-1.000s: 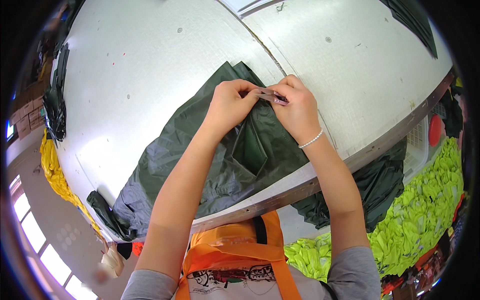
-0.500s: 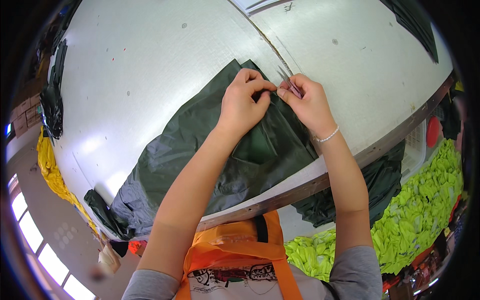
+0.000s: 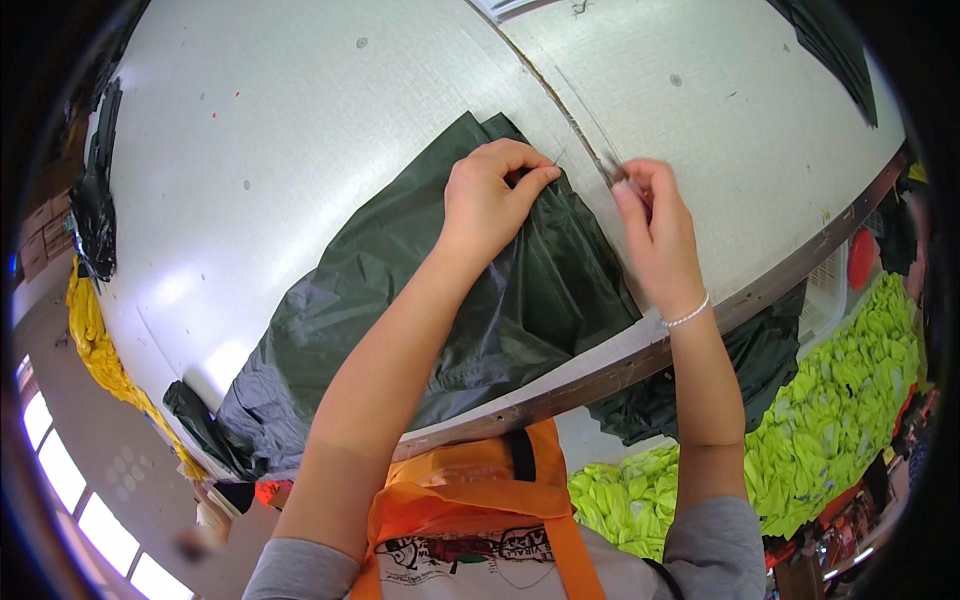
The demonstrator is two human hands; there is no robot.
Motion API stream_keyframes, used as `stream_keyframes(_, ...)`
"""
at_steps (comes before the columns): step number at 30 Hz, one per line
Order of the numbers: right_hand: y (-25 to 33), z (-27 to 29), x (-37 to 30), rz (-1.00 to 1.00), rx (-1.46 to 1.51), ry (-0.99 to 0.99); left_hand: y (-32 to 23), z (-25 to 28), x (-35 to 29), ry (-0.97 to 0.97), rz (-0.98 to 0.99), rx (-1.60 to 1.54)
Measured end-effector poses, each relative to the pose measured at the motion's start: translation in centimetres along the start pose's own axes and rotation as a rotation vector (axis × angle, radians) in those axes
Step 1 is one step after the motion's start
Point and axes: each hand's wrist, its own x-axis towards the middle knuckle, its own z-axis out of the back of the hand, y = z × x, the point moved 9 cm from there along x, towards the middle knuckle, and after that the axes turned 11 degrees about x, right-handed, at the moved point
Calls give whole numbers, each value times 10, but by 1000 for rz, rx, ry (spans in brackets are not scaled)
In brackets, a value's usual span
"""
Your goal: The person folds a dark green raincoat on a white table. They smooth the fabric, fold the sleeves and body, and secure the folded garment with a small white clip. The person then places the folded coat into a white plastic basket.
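A dark green piece of thin, slightly shiny cloth [image 3: 400, 240] lies folded and wrinkled on the pale table [image 3: 270, 110]. At its upper right edge, my left hand [image 3: 490, 200] pinches the cloth between thumb and fingertips. A thin loose thread appears to stick up beside that pinch. My right hand [image 3: 664, 240], with a beaded bracelet at the wrist, is closed around small thread snips [image 3: 617, 172], their blades blurred by motion. It hovers to the right of the cloth, apart from it.
Under the table's brown edge [image 3: 740, 305] hang more dark green cloth [image 3: 740, 370] and a heap of bright yellow-green cloth [image 3: 850, 390]. A black bundle [image 3: 97, 220] and yellow cloth [image 3: 95, 330] lie along the left rim. Dark cloth [image 3: 830, 50] rests at the far right.
My right hand has moved right and slightly down, away from my left fingertips, taking the snips along. My left hand still pinches the cloth edge; a raised cloth flap has settled flatter.
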Motion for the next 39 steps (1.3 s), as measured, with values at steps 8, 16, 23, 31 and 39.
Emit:
stream_keyframes(8, 24, -22, -7, 220, -314, 83, 8, -2, 2, 13, 67, -46)
stream_keyframes(16, 35, -31, 0, 333, -440, 115, 9, -2, 1, -8, 55, -60)
stream_keyframes(23, 40, -33, 0, 351, -557, 152, 9, -5, 1, -5, 109, -53)
stream_keyframes(31, 26, 4, -2, 103, -328, -30, -13, 51, -84, -9, -82, -212)
stream_keyframes(39, 57, -55, -49, 113, 51, 24, 156, 158, -462, -24, 794, 135)
